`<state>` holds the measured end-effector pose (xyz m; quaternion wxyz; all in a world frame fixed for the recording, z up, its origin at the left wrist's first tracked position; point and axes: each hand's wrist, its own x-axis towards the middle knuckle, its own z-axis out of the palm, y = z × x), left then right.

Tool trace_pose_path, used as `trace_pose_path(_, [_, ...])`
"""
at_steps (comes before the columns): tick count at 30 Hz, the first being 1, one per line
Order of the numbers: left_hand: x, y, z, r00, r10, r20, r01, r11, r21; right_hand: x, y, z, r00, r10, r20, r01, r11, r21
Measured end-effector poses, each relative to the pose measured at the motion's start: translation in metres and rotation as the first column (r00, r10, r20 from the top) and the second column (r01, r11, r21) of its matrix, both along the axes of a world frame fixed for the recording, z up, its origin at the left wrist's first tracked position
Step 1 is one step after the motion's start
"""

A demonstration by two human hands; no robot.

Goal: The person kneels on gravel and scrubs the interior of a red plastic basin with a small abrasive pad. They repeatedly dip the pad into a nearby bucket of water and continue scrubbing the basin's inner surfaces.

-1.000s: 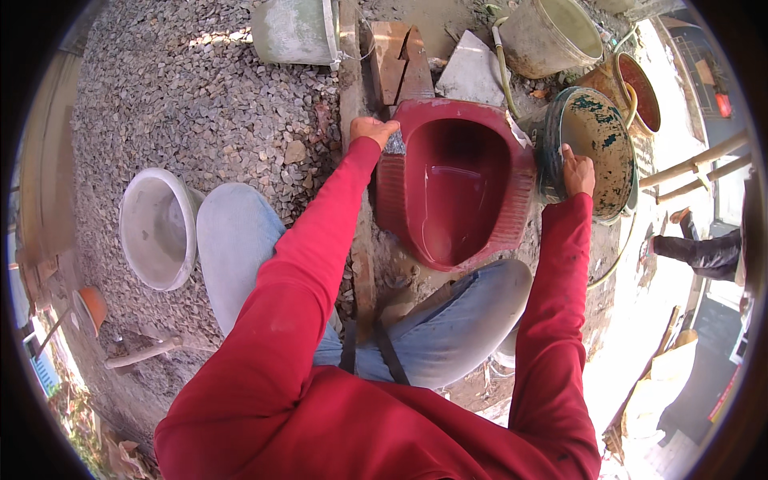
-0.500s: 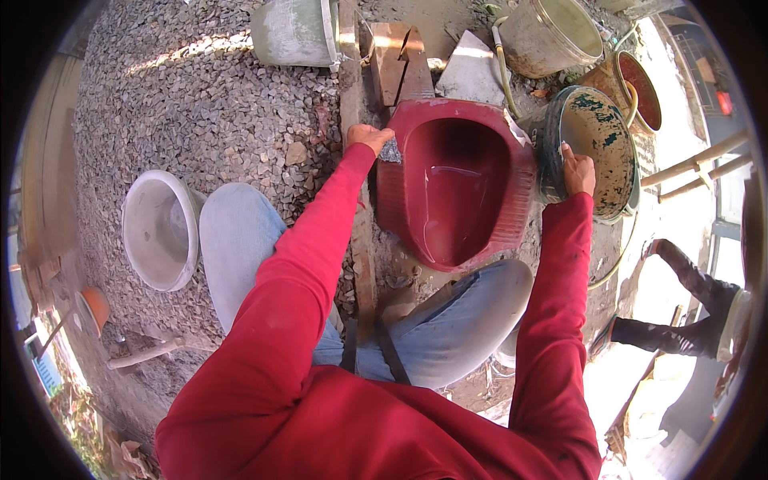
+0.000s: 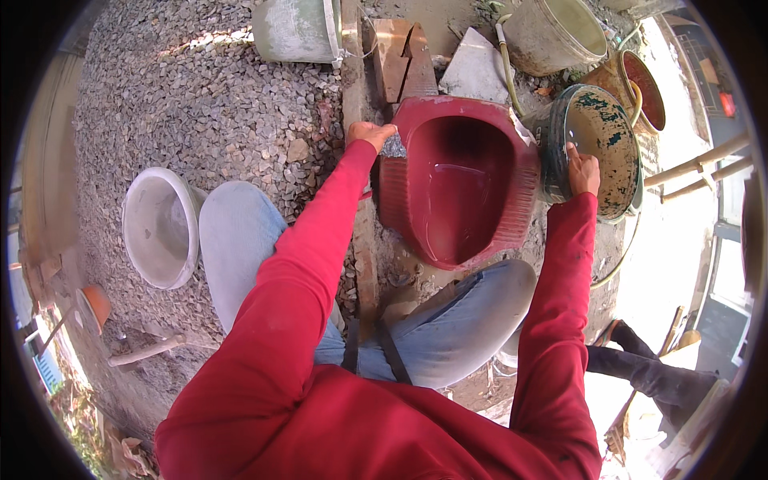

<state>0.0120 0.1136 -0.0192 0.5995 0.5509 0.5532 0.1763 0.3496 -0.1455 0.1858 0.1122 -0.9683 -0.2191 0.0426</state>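
A dark red squat toilet pan (image 3: 460, 212) lies in front of my knees, with a little wet sheen in its bowl. My left hand (image 3: 369, 135) is closed at the pan's upper left corner, pinching a crumpled grey scrap (image 3: 393, 146) against the edge. What the scrap is made of, I cannot make out. To the right of the pan stands a dark green bucket (image 3: 552, 148), its inside splotched with pale residue. My right hand (image 3: 584, 172) is over the bucket's left rim, fingers curled. Whatever those fingers hold is hidden.
Gravel (image 3: 216, 120) covers the ground at left, bordered by a plank (image 3: 366, 264). A white-grey basin (image 3: 160, 228) sits beside my left knee. Bricks (image 3: 402, 60), a tile piece (image 3: 478, 68) and more buckets (image 3: 552, 40) stand beyond the pan. Another person's legs (image 3: 652, 372) show at lower right.
The other person's legs at right have shifted lower in the picture. Both my hands stay nearly where they were, at the pan's corner and the bucket.
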Motion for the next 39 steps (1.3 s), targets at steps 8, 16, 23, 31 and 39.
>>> trace_pose_path(8, [0.009,-0.007,0.031,1.000,0.011,-0.013,-0.010,0.998,0.060,0.008,-0.012,-0.010,0.995,0.033,0.090,-0.034,0.999,-0.001])
trace_pose_path(16, [0.007,-0.003,0.014,0.991,-0.012,0.130,0.008,1.000,0.025,-0.003,-0.005,0.000,1.000,0.021,0.013,-0.021,0.998,0.056])
trace_pose_path(23, [0.011,0.003,0.036,0.998,-0.012,0.064,0.009,0.999,0.039,-0.003,-0.002,0.003,0.999,0.019,0.039,-0.020,0.999,0.043])
trace_pose_path(31, [0.008,0.005,0.015,0.992,0.039,0.121,-0.042,0.999,0.023,-0.007,-0.002,-0.004,0.990,0.067,0.124,-0.081,0.991,0.104])
trace_pose_path(39, [0.020,-0.005,0.038,0.999,0.011,0.049,-0.015,0.995,0.097,0.012,-0.016,-0.012,0.998,0.022,0.062,-0.026,0.998,0.057])
